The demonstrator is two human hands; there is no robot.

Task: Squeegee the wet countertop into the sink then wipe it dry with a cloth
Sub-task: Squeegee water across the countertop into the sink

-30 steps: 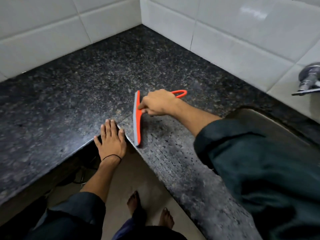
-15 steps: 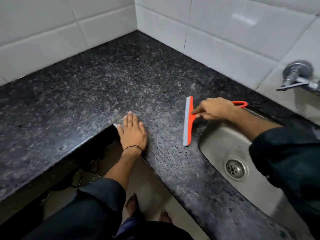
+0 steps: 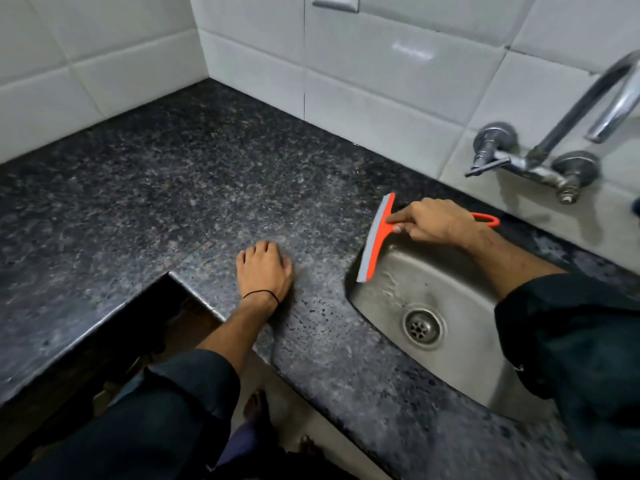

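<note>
Right hand (image 3: 437,219): gripping the orange squeegee (image 3: 375,237) by its handle, blade resting along the sink (image 3: 460,344) rim's left edge.
Left hand (image 3: 265,270): lying loosely curled on the countertop (image 3: 173,188), holding nothing.
Cloth: not showing anywhere.
Risk: lifting the blade early, likely leaving a wet line at the rim.
Risk: tilting the blade, probably skipping streaks.

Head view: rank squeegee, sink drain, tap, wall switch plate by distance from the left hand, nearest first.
From the left hand, flat on the countertop:
1. Squeegee, to its right at the sink's edge, held by the right hand.
2. Sink drain, right and nearer the person.
3. Wall switch plate and tap: too close to call.
</note>
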